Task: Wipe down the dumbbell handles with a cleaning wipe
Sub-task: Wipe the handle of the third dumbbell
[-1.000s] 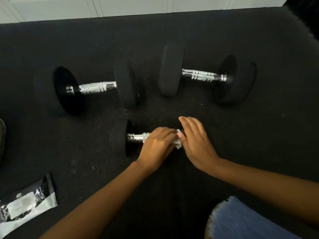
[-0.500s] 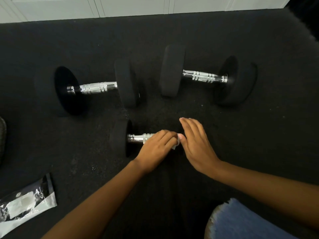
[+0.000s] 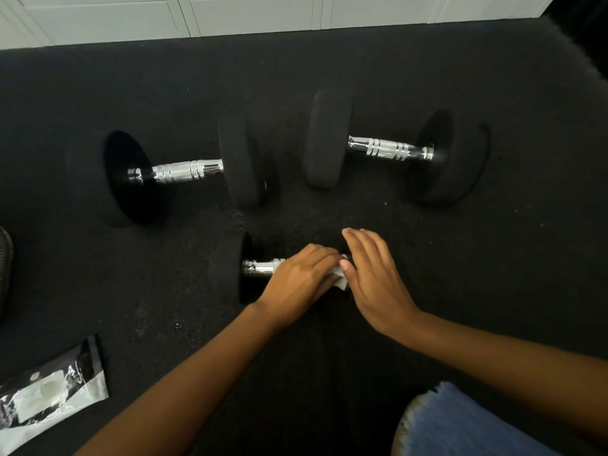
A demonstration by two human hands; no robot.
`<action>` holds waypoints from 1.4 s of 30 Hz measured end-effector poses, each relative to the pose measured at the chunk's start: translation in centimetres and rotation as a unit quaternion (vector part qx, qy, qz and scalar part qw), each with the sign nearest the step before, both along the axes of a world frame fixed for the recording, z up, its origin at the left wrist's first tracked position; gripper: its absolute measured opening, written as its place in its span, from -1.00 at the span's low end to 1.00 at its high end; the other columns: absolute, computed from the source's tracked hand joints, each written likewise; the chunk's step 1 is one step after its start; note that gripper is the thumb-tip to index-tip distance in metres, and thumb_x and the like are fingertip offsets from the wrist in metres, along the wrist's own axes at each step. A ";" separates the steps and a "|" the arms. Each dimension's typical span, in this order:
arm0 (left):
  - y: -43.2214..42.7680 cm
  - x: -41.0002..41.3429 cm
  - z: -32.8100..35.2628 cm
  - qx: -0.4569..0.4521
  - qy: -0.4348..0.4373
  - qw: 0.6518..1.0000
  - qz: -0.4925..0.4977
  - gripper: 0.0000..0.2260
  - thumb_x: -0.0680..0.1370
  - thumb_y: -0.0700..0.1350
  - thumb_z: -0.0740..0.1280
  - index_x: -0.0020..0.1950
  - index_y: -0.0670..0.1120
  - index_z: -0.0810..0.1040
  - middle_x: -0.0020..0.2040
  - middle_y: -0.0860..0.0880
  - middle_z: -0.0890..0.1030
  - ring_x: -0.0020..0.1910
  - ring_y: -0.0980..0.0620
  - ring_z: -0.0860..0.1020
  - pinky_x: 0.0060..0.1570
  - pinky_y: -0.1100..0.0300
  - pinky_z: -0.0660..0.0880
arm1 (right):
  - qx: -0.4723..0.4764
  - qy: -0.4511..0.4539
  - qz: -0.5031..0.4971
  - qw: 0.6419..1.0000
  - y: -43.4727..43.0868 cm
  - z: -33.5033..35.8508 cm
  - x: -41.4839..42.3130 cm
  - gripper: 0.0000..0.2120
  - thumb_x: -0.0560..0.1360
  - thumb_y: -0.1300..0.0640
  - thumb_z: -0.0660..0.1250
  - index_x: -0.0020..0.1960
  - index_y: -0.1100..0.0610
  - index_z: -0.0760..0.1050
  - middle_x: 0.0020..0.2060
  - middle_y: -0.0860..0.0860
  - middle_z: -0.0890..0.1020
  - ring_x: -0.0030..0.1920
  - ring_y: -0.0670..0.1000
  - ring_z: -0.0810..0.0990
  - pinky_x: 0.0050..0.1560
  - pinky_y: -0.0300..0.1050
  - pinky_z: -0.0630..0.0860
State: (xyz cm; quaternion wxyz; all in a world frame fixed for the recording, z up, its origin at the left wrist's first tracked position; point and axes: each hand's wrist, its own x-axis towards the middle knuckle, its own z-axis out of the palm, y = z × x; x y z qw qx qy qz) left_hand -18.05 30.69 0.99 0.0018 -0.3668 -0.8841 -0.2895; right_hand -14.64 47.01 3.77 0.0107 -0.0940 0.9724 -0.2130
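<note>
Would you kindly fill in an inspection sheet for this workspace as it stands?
Surface: dark speckled rubber floor mat.
Job's things: small black dumbbell with chrome handle being wiped; white cleaning wipe on its handle; larger black left dumbbell and larger black right dumbbell beyond.
Clutter: black-and-white foil wipe packet; dark object at left edge, unidentifiable.
Hands: left hand grips the wipe round the handle; right hand flat, fingers straight, over the dumbbell's right end.
Cables: nothing seen.
Surroundings: white panelled wall; frayed blue denim knee.
</note>
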 end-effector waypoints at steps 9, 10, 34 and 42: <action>2.9 -4.2 2.7 -0.137 -0.341 0.928 0.069 -0.69 0.62 -0.03 0.14 -0.29 -0.04 0.45 -0.33 0.03 0.46 -0.32 0.09 0.45 -0.33 0.20 0.28 | 0.005 0.002 0.003 1.000 0.1 -0.4 0.2 -0.48 0.59 -0.04 -0.11 0.45 0.20 0.17 0.41 0.09 0.30 0.43 -0.01 0.10 0.39 -0.13 0.02; 3.2 -4.6 2.7 -0.139 -0.366 0.918 0.067 -0.67 0.62 -0.03 0.14 -0.34 -0.03 0.43 -0.34 0.02 0.45 -0.33 0.09 0.43 -0.33 0.19 0.28 | 0.004 0.001 0.005 1.000 0.1 -0.4 0.2 -0.49 0.59 -0.04 -0.11 0.45 0.20 0.18 0.41 0.10 0.30 0.43 0.00 0.10 0.39 -0.12 0.02; 1.7 -6.9 3.4 -0.193 -0.435 0.879 0.032 -0.69 0.61 0.01 0.16 -0.25 -0.09 0.51 -0.33 0.02 0.47 -0.28 0.09 0.44 -0.25 0.20 0.33 | -0.011 0.016 0.006 1.000 0.1 -0.5 0.0 -0.50 0.60 -0.03 -0.08 0.43 0.22 0.21 0.38 0.09 0.33 0.41 0.02 0.15 0.40 -0.08 0.11; 0.0 -5.9 2.9 -0.097 -0.446 0.889 0.033 -0.78 0.57 0.03 0.25 0.11 0.00 0.61 0.00 0.05 0.60 0.04 0.11 0.52 0.11 0.20 0.38 | -0.006 0.011 -0.001 1.000 0.1 -0.6 0.2 -0.48 0.60 -0.05 -0.09 0.44 0.21 0.20 0.39 0.09 0.33 0.42 0.01 0.14 0.40 -0.09 0.09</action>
